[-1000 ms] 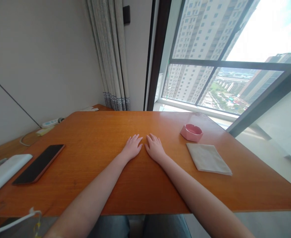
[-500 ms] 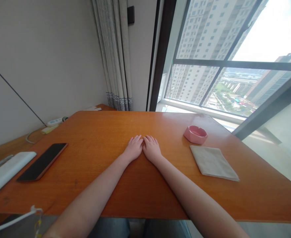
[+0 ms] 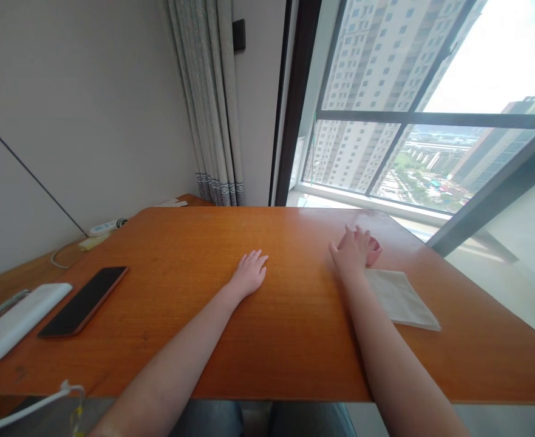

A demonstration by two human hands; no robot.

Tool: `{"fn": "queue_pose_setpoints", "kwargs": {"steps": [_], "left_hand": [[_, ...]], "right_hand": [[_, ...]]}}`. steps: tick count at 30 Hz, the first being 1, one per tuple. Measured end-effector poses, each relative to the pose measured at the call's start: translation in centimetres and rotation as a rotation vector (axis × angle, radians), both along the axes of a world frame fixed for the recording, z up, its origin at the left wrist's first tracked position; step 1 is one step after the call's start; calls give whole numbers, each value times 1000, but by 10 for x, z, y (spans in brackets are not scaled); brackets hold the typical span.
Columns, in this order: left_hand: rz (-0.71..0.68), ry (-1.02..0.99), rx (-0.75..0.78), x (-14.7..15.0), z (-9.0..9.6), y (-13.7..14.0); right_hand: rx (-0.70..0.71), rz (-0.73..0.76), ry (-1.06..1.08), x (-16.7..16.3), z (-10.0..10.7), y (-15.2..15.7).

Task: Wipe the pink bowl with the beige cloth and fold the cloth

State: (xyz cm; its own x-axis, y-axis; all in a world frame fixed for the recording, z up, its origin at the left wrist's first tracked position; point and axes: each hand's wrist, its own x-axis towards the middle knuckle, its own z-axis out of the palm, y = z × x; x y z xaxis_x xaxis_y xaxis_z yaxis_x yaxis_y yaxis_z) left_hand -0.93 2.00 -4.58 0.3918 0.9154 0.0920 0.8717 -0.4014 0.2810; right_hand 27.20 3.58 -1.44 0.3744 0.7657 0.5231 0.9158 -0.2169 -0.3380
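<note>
My left hand (image 3: 249, 273) lies flat on the wooden table (image 3: 194, 243), fingers stretched out and holding nothing. Farther right, my right hand (image 3: 353, 252) is over the left side of a pink ashtray (image 3: 375, 251), its fingers spread and slightly blurred. The hand hides most of the ashtray, and whether the two touch I cannot tell. Just nearer to me than the ashtray is a folded pale grey cloth (image 3: 401, 298), partly covered by my right wrist and forearm.
On the table's left side lie a black-screened phone (image 3: 85, 301) and a white flat device with a strap (image 3: 23, 321). A power strip (image 3: 105, 227) sits beyond the left edge. A white cable (image 3: 25, 406) hangs at the front left. The window (image 3: 385, 158) rises behind.
My right hand has left my left hand's side and moved right to the ashtray, fingers spreading. My left hand stays in place. The view has shifted slightly.
</note>
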Motion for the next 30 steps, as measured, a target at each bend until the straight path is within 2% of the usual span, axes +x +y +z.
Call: {"fn": "queue_pose_setpoints", "kwargs": {"steps": [3, 6, 9, 11, 14, 18, 21, 25, 30], "left_hand": [[-4, 1, -15, -1, 1, 0], [-7, -10, -22, 0, 3, -1], [-4, -46, -37, 1, 4, -2], [0, -108, -16, 1, 6, -3], [-31, -232, 131, -1, 12, -5], [-219, -289, 275, -10, 25, -6], [-344, -251, 285, -16, 33, -5], [-365, -201, 279, -17, 35, -3], [-243, -207, 304, -25, 37, 2]], "right_hand": [[-139, -138, 72, 28, -7, -2], [-231, -121, 68, 39, -11, -1], [-199, -64, 34, 33, -11, 3], [-171, 46, 17, 15, -9, 6], [-138, 356, -27, -33, -6, 5], [-100, 741, -5, -103, -8, -11], [-77, 954, 68, -127, -12, -23], [-66, 1029, 125, -127, -15, -29], [71, 976, 280, -120, -16, -27]]}}
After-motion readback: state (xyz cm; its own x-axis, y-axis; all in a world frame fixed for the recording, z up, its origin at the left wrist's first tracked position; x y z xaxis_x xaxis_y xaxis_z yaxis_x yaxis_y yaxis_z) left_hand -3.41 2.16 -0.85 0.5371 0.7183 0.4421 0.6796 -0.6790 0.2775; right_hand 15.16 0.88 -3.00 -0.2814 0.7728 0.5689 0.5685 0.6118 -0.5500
